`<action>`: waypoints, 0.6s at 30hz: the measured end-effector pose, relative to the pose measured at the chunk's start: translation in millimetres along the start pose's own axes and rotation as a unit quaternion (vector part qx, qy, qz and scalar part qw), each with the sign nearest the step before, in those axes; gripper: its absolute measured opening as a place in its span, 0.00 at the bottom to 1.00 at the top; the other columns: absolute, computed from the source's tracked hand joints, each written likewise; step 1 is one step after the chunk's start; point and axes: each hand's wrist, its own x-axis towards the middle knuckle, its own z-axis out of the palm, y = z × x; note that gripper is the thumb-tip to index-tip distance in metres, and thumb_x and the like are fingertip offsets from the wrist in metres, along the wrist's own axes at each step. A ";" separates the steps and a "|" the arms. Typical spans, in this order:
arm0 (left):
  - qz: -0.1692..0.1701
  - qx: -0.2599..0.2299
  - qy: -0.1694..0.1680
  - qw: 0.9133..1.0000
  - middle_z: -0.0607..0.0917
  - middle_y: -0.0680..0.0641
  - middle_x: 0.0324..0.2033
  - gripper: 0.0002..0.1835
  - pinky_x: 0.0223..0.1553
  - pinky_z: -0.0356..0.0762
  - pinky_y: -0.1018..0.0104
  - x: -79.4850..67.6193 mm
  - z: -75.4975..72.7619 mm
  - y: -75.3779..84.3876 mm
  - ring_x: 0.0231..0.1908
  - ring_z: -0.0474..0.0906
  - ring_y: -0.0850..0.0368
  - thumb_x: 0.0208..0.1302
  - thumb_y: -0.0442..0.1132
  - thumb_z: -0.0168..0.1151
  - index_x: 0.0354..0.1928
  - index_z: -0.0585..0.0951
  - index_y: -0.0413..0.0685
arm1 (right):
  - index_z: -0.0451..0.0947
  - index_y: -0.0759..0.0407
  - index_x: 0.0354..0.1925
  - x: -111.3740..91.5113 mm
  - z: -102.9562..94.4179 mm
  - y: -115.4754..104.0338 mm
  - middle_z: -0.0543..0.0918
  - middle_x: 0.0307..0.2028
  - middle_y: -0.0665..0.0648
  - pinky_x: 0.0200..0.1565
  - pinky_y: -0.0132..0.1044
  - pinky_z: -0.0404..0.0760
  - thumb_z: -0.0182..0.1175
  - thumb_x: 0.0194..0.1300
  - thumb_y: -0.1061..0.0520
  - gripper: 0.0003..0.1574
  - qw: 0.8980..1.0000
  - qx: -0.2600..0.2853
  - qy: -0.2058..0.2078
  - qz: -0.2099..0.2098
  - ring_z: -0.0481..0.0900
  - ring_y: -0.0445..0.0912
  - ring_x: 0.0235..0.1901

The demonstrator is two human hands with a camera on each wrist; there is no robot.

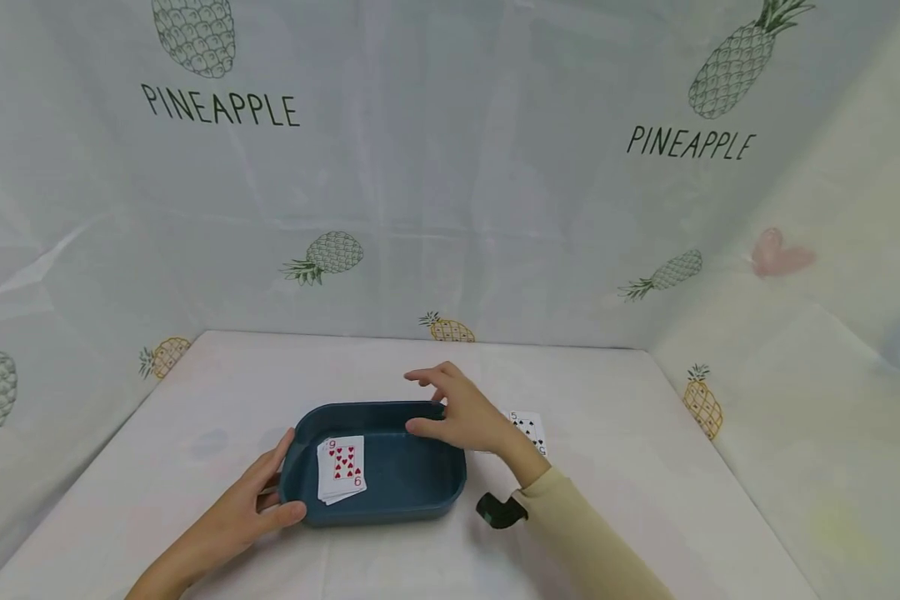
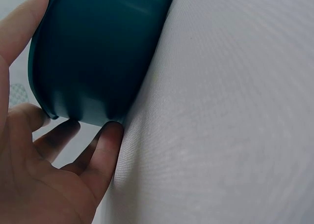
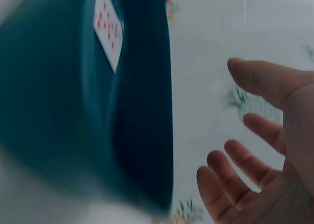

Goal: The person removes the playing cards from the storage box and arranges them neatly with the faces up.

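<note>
A dark teal tray (image 1: 412, 475) with rounded corners rests on the table. In its left half lies a small, slightly fanned stack of playing cards (image 1: 342, 468), a nine of hearts face up on top. My left hand (image 1: 243, 504) grips the tray's left end, thumb at the front corner; the left wrist view shows fingertips (image 2: 112, 130) against the tray's end wall. Over the tray's right end hovers my right hand (image 1: 457, 408), fingers spread and holding nothing. Behind the right wrist, a five of spades (image 1: 528, 429) lies on the table, partly hidden.
A white cloth covers the table (image 1: 607, 500). A pale sheet with pineapple prints (image 1: 450, 167) hangs behind it and at both sides. A black wrist-worn piece (image 1: 501, 510) sticks out beside the right sleeve (image 1: 577, 533).
</note>
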 end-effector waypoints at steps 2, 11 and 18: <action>-0.005 0.004 0.001 1.000 0.52 0.31 0.81 0.56 0.57 0.72 0.83 0.0 -0.1 0.8 0.72 0.71 0.33 0.73 0.47 0.70 0.88 0.40 0.61 | 0.72 0.47 0.75 7.7 17.3 -10.2 0.76 0.60 0.56 0.46 0.36 0.83 0.74 0.68 0.45 0.42 1.000 0.006 -0.001 0.005 0.80 0.49 0.51; -0.004 0.008 0.000 1.000 0.53 0.31 0.81 0.54 0.57 0.72 0.83 -0.6 -0.4 1.3 0.72 0.70 0.33 0.74 0.47 0.69 0.88 0.41 0.61 | 0.76 0.52 0.72 23.5 83.5 -35.8 0.77 0.60 0.62 0.45 0.31 0.80 0.76 0.65 0.47 0.41 0.996 0.048 -0.002 0.069 0.82 0.54 0.50; 0.007 0.002 0.001 1.000 0.54 0.31 0.80 0.54 0.57 0.73 0.83 -0.8 -1.1 -0.2 0.71 0.71 0.33 0.74 0.46 0.69 0.87 0.42 0.63 | 0.79 0.55 0.70 26.1 107.3 -33.7 0.78 0.56 0.58 0.50 0.35 0.82 0.77 0.63 0.49 0.39 0.994 0.032 0.014 0.099 0.80 0.51 0.51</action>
